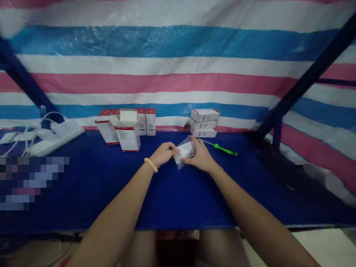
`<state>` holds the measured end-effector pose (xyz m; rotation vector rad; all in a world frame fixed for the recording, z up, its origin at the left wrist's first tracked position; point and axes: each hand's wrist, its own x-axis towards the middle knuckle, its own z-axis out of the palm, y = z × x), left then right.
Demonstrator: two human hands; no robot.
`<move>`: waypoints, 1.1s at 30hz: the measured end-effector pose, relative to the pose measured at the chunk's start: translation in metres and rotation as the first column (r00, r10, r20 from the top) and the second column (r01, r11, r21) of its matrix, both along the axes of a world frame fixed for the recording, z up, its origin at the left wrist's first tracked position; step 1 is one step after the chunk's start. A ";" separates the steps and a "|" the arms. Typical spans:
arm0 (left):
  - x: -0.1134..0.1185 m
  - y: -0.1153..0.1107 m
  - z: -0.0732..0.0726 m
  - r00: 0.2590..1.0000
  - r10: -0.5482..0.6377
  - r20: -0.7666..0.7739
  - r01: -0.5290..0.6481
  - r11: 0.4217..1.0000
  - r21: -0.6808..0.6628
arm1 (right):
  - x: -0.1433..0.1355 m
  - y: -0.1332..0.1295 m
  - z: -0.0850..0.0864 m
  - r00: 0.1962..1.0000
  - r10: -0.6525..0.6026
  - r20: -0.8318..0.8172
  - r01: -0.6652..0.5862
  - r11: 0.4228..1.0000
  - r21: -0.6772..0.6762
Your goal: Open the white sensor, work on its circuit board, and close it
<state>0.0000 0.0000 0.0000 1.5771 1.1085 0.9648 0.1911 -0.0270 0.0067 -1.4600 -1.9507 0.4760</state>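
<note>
Between my hands, above the middle of the blue table, is a clear plastic bag with a white item inside; its exact kind does not show. My left hand, with a beaded bracelet on the wrist, pinches the bag's left edge. Curled around the right side of the bag, my right hand grips it between thumb and fingers. A green-handled screwdriver lies just right of my right hand. To the left stands an open white-and-red box with its flaps up.
Behind the open box stand several closed boxes. Three more boxes are stacked at the back right. A white power strip with plugs and cables lies at the far left. Blue frame posts slope up at both sides before a striped sheet.
</note>
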 end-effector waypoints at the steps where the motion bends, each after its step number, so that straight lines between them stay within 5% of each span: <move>1: 0.001 0.001 0.000 1.000 0.030 0.006 -0.030 0.999 0.027 | -0.001 0.000 -0.001 1.000 -0.007 -0.024 0.007 1.000 0.015; 8: 0.012 -0.007 0.005 0.989 0.120 0.086 -0.134 0.974 0.185 | -0.002 0.001 -0.004 0.994 0.044 -0.095 -0.034 0.994 0.101; 17: 0.020 -0.018 0.025 0.924 0.231 0.303 -0.209 0.972 -0.103 | -0.002 -0.006 0.007 0.985 0.136 -0.107 -0.107 0.966 0.236; 20: 0.014 -0.017 0.031 0.895 0.358 0.267 -0.368 0.930 -0.015 | 0.001 -0.006 0.009 0.987 0.079 -0.137 -0.040 0.963 0.267; 21: 0.010 -0.016 0.034 0.852 0.468 0.234 -0.503 0.857 0.116 | 0.003 -0.005 0.009 0.988 0.052 -0.148 -0.009 0.961 0.277; 23: -0.001 -0.015 0.039 0.673 0.706 0.221 -0.718 0.551 0.426 | 0.006 -0.003 0.008 0.985 -0.001 -0.171 0.051 0.955 0.293; 24: -0.008 -0.013 0.041 0.563 0.789 0.243 -0.765 0.387 0.514 | 0.007 -0.002 0.008 0.983 -0.024 -0.182 0.078 0.951 0.299; 26: -0.020 -0.010 0.044 0.373 0.888 0.267 -0.810 0.171 0.562 | 0.008 -0.001 0.007 0.978 -0.061 -0.197 0.121 0.943 0.309; 29: -0.037 -0.001 0.044 0.174 0.962 0.210 -0.872 0.052 0.486 | 0.009 0.000 0.007 0.975 -0.090 -0.203 0.154 0.933 0.326; 33: -0.052 0.012 0.036 0.085 0.992 0.095 -0.938 0.047 0.344 | 0.009 0.000 0.008 0.972 -0.112 -0.207 0.179 0.921 0.345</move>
